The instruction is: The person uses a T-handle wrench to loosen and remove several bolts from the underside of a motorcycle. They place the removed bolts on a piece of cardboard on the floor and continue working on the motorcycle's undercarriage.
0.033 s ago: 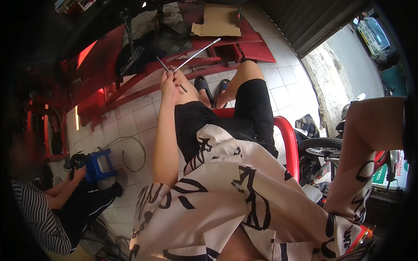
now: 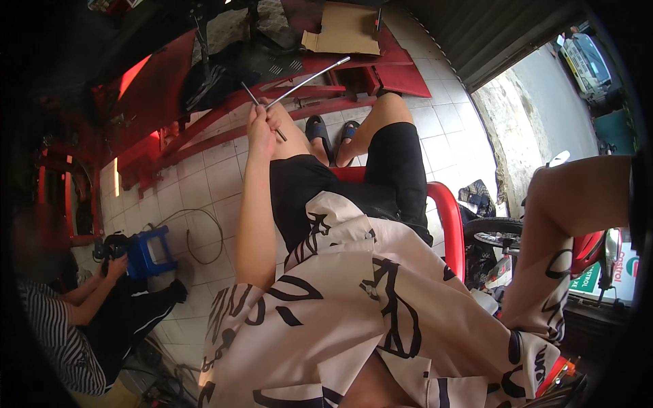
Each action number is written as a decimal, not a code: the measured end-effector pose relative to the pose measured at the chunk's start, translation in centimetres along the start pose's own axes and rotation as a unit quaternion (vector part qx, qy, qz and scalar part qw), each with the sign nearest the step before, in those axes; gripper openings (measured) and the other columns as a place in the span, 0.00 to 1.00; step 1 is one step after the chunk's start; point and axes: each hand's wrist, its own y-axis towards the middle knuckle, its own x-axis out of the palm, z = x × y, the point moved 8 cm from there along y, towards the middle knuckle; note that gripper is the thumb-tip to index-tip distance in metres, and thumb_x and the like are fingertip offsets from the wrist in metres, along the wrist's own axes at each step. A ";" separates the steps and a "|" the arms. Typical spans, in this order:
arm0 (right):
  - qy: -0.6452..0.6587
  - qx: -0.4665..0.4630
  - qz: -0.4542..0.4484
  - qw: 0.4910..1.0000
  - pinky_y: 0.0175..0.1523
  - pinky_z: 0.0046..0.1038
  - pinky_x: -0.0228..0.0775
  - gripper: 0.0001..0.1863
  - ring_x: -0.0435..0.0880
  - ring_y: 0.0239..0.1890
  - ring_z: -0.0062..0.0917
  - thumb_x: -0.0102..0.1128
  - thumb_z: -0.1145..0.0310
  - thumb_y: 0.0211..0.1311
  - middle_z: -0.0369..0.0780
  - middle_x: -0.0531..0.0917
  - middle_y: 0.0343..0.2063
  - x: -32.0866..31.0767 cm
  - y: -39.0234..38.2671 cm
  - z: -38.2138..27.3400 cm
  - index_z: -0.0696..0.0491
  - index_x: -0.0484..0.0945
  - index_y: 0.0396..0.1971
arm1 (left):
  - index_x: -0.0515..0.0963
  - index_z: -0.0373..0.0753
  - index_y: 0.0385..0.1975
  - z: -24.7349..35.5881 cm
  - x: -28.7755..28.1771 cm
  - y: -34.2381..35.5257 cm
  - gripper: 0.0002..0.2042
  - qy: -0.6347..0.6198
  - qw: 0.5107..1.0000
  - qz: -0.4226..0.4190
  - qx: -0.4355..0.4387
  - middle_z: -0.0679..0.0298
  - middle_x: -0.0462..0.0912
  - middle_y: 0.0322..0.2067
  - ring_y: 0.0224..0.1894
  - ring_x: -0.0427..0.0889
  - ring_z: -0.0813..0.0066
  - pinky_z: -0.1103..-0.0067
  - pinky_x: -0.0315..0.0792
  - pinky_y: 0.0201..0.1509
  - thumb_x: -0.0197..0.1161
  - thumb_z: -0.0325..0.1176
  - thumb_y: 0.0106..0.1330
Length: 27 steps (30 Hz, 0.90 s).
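My left hand [image 2: 263, 126] is closed around a T-handle socket wrench [image 2: 309, 79], above my left thigh. The wrench's long silver shaft points up and to the right, with its tip over the red metal frame. Its thinner crossbar runs through my fingers, one end standing out above them and the other below. Where bar and shaft meet is partly hidden by the fingers. My right arm [image 2: 578, 197] is bent and raised at the right edge, and its hand lies outside the picture.
I sit on a red chair [image 2: 452, 224]. A low red metal platform [image 2: 401, 71] ahead carries an opened cardboard box [image 2: 340, 30]. At left, a person in a striped shirt [image 2: 51, 326] holds a dark object beside a blue stool [image 2: 151, 255]. Behind my right side stands a motorbike [image 2: 500, 234].
My left hand and the wrench sit slightly farther left and higher in the picture, while the whole view has shifted a little. The grip is the same.
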 end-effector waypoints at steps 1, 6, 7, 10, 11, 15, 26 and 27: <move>0.072 -0.048 0.022 0.996 0.49 0.36 0.71 0.28 0.79 0.41 0.32 0.40 0.47 0.71 0.47 0.80 0.37 -0.3 -0.3 -5.0 0.60 0.75 0.41 | 0.68 0.40 0.38 0.7 -0.7 -0.2 0.08 -0.011 0.999 0.038 -0.001 0.73 0.59 0.18 0.17 0.51 0.87 0.86 0.49 0.21 0.42 0.34 0.75; 0.592 -0.122 -0.389 0.696 0.50 0.37 0.71 0.27 0.79 0.42 0.32 0.40 0.47 0.71 0.47 0.80 0.38 9.7 -15.6 -36.0 0.60 0.75 0.41 | 0.65 0.42 0.28 0.4 -3.1 -0.8 0.14 -0.044 0.996 0.025 -0.069 0.77 0.51 0.16 0.14 0.47 0.88 0.85 0.42 0.17 0.42 0.41 0.75; 0.633 -0.098 -0.517 0.568 0.50 0.37 0.71 0.27 0.79 0.42 0.32 0.40 0.47 0.71 0.47 0.79 0.38 12.4 -21.7 -41.5 0.59 0.75 0.41 | 0.65 0.43 0.28 0.3 -3.5 -1.1 0.14 -0.037 0.996 0.028 -0.074 0.77 0.51 0.16 0.14 0.47 0.88 0.85 0.42 0.17 0.42 0.41 0.75; 0.649 0.049 -0.733 0.199 0.53 0.35 0.69 0.27 0.77 0.48 0.31 0.37 0.47 0.72 0.46 0.77 0.45 17.9 -35.2 -49.2 0.57 0.74 0.43 | 0.65 0.42 0.28 0.3 -1.4 0.0 0.13 -0.043 0.996 0.016 -0.078 0.77 0.51 0.15 0.14 0.46 0.88 0.85 0.41 0.17 0.42 0.40 0.75; 0.648 0.061 -0.732 0.204 0.55 0.36 0.67 0.31 0.74 0.52 0.32 0.35 0.44 0.72 0.44 0.76 0.49 19.0 -37.0 -51.6 0.57 0.70 0.52 | 0.64 0.43 0.27 0.5 -1.8 0.0 0.14 -0.052 0.995 0.027 -0.081 0.77 0.50 0.15 0.14 0.46 0.88 0.84 0.41 0.17 0.42 0.41 0.75; 0.588 0.195 -0.751 0.226 0.60 0.40 0.61 0.32 0.70 0.57 0.35 0.30 0.41 0.71 0.44 0.72 0.54 26.1 -43.8 -56.5 0.55 0.68 0.55 | 0.63 0.43 0.26 1.1 -1.9 0.0 0.15 -0.089 0.992 0.016 -0.086 0.76 0.50 0.15 0.14 0.46 0.88 0.84 0.41 0.17 0.43 0.42 0.75; 0.398 0.250 -0.803 0.366 0.60 0.40 0.57 0.34 0.67 0.56 0.32 0.41 0.34 0.63 0.39 0.73 0.50 39.2 -56.8 -53.4 0.49 0.71 0.52 | 0.61 0.44 0.25 1.2 -2.4 -0.1 0.16 -0.048 0.994 0.012 -0.101 0.76 0.49 0.15 0.14 0.45 0.88 0.83 0.40 0.17 0.42 0.44 0.75; 0.381 0.247 -0.810 0.372 0.60 0.39 0.58 0.34 0.68 0.55 0.32 0.41 0.34 0.63 0.39 0.73 0.50 38.2 -55.8 -55.3 0.50 0.71 0.52 | 0.61 0.44 0.25 1.3 -2.7 0.0 0.15 -0.044 0.994 0.013 -0.098 0.76 0.50 0.15 0.14 0.45 0.88 0.83 0.39 0.18 0.43 0.44 0.75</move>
